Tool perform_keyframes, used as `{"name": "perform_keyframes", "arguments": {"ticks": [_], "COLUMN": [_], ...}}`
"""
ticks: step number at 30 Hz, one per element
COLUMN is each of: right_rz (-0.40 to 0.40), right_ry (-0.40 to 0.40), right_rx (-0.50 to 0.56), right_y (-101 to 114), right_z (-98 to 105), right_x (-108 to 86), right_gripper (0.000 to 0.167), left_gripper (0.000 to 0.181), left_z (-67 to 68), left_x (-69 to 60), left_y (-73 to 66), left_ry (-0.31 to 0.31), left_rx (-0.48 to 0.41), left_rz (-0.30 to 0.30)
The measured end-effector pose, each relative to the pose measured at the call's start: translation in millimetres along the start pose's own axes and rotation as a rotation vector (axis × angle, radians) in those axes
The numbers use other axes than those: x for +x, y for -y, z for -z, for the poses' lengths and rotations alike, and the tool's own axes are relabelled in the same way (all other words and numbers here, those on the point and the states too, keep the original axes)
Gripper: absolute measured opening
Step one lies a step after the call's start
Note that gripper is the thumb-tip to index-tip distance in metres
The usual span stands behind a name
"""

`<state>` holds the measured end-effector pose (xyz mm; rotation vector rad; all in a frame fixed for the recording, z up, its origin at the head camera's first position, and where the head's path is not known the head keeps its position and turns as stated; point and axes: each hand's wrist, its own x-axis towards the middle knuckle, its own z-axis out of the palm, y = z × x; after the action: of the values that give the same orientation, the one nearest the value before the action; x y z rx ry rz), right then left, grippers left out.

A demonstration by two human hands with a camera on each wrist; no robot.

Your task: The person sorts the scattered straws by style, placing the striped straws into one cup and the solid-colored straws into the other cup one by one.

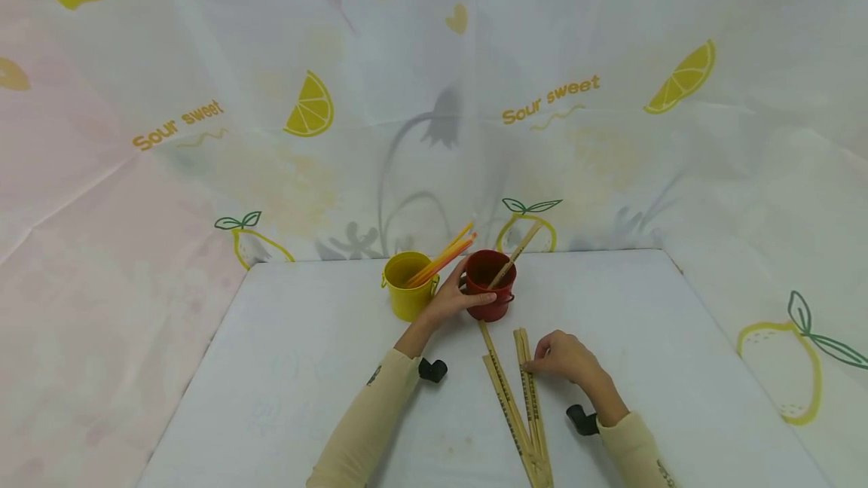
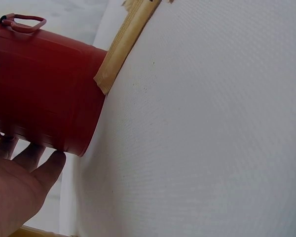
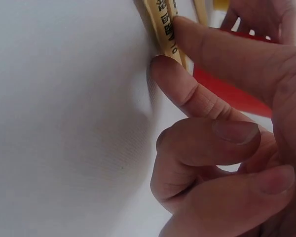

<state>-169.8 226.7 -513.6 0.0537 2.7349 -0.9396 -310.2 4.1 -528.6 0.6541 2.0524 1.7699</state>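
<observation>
The left hand grips the red bucket round its side, thumb across the front; in the left wrist view its fingers lie along the wall of the red bucket. One paper-wrapped stick leans inside that bucket. Several wrapped sticks lie on the table in front of it. At the far end of the right-hand ones, the right hand pinches a wrapped stick between thumb and index finger, the other fingers curled, as the right wrist view shows.
A yellow bucket holding several orange and yellow sticks stands just left of the red one. The white table ends at a patterned cloth hanging behind it. Black wrist-worn pieces show at both wrists.
</observation>
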Motion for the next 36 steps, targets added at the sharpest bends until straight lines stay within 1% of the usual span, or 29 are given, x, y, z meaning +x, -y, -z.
{"name": "perform_keyframes", "arguments": {"ticks": [4, 6, 8, 10, 15, 16, 23, 28, 30, 33, 36], "right_rz": [-0.012, -0.013, -0.013, -0.015, -0.025, -0.026, -0.007, -0.019, -0.01, 0.019, 0.069], "right_ry": [0.005, 0.005, 0.0, -0.006, -0.025, -0.028, -0.031, -0.02, -0.022, -0.047, -0.094], "right_rx": [0.002, 0.003, 0.006, 0.008, 0.01, 0.01, 0.016, 0.031, 0.035, 0.041, 0.042], "right_y": [0.5, 0.9, 1.1, 0.9, -0.3, -0.5, -4.7, -6.6, -6.1, -4.3, -1.1], "right_z": [-1.0, -1.3, -1.8, -2.6, -5.6, -6.0, -4.2, 2.4, 6.0, 12.7, 22.2], "right_x": [0.4, 0.4, 0.7, 1.4, 3.9, 4.2, 4.8, 4.4, 3.1, 0.5, -2.1], "right_gripper": [0.026, 0.025, 0.024, 0.024, 0.024, 0.024, 0.021, 0.019, 0.018, 0.017, 0.017], "left_gripper": [0.083, 0.082, 0.083, 0.084, 0.085, 0.084, 0.082, 0.082, 0.082, 0.082, 0.083], "left_z": [0.1, 0.1, 0.2, 0.4, 0.6, 0.4, -0.7, -0.1, 0.0, 0.1, 0.1], "left_x": [-8.4, -12.2, -12.1, -8.6, 3.4, 4.1, 4.2, 4.3, 4.2, 3.7, 3.1], "left_y": [-17.4, -24.4, -24.4, -17.8, 4.7, 6.4, 8.1, 9.2, 8.9, 8.4, 7.9], "left_ry": [0.022, 0.022, 0.02, 0.015, 0.006, 0.004, -0.011, -0.02, -0.023, -0.023, -0.018], "left_rx": [-0.018, -0.022, -0.027, -0.03, -0.029, -0.029, -0.021, -0.018, -0.019, -0.015, -0.017], "left_rz": [0.012, 0.011, 0.009, 0.007, -0.001, -0.005, -0.004, -0.007, -0.006, 0.0, 0.009]}}
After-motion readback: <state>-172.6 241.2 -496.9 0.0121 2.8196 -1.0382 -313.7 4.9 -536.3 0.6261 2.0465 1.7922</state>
